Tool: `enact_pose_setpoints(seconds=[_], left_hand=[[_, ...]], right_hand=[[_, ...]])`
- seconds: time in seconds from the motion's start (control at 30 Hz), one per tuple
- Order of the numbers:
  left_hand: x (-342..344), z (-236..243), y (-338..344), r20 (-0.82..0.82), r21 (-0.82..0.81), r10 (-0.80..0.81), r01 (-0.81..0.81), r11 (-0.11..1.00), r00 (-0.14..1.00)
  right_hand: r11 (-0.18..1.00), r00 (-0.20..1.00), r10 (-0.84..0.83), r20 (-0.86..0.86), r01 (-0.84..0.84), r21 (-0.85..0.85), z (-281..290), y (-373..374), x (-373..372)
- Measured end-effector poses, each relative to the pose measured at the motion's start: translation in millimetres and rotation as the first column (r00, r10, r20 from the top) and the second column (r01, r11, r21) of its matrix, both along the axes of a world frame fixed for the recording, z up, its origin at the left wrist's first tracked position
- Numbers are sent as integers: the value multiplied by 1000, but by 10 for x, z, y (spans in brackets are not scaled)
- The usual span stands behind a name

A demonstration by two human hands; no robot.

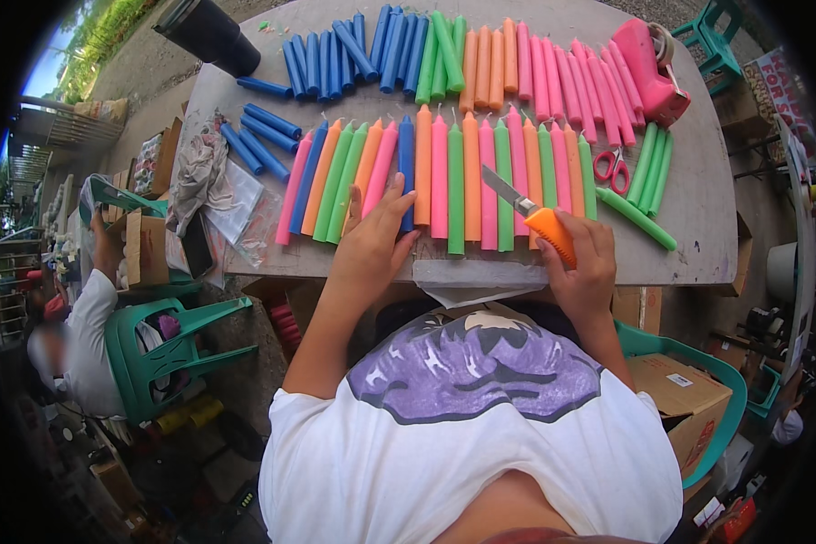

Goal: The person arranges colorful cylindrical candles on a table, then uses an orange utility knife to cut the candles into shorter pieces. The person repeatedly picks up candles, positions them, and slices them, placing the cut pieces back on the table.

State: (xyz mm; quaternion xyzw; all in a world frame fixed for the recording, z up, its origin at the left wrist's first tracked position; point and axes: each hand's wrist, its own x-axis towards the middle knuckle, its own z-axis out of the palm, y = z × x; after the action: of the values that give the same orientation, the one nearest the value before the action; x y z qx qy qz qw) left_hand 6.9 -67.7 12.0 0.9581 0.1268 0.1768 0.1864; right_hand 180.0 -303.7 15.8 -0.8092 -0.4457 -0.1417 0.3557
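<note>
A row of candles in pink, blue, orange and green lies side by side along the near part of the table. My left hand (374, 234) rests on the row with its fingers stretched and apart, touching the lower end of a blue candle (406, 163). In my right hand (586, 265) is a utility knife (550, 234) with an orange handle, its blade out and pointing up and left over the row. A loose green candle (637, 219) lies slantwise to the right of that hand. Red-handled scissors (613, 172) lie just beyond it.
Farther back lie more blue candles (313, 63), orange candles (496, 68) and pink candles (598, 86). A pink tape dispenser (648, 72) stands at the right, a black cup (207, 36) at far left. A rag (199, 168) lies left; another person sits beyond a green chair (154, 349).
</note>
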Motion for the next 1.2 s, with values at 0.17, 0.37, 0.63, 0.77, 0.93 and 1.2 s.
enact_pose_setpoints(seconds=[0.17,0.37,0.63,0.77,0.93,1.2], left_hand=[[0,46,-59,141,100,97,-112,989,985],[-84,308,251,443,346,266,-438,830,856],[-418,71,1483,337,430,497,-600,674,800],[-204,114,1556,153,430,588,-589,684,794],[582,316,1650,6,383,615,-570,727,789],[1011,202,2034,-100,310,624,-572,760,775]], right_hand=[[1000,1000,6,6,-6,-4,-8,17,11],[1000,1000,3,2,-3,-7,-27,-5,20],[1000,1000,17,-8,-17,-6,-11,-12,15],[1000,1000,6,-6,-6,-5,-27,-36,23],[1000,1000,25,-4,-25,-7,-22,-37,16],[1000,1000,27,-8,-27,13,-4,-6,0]])
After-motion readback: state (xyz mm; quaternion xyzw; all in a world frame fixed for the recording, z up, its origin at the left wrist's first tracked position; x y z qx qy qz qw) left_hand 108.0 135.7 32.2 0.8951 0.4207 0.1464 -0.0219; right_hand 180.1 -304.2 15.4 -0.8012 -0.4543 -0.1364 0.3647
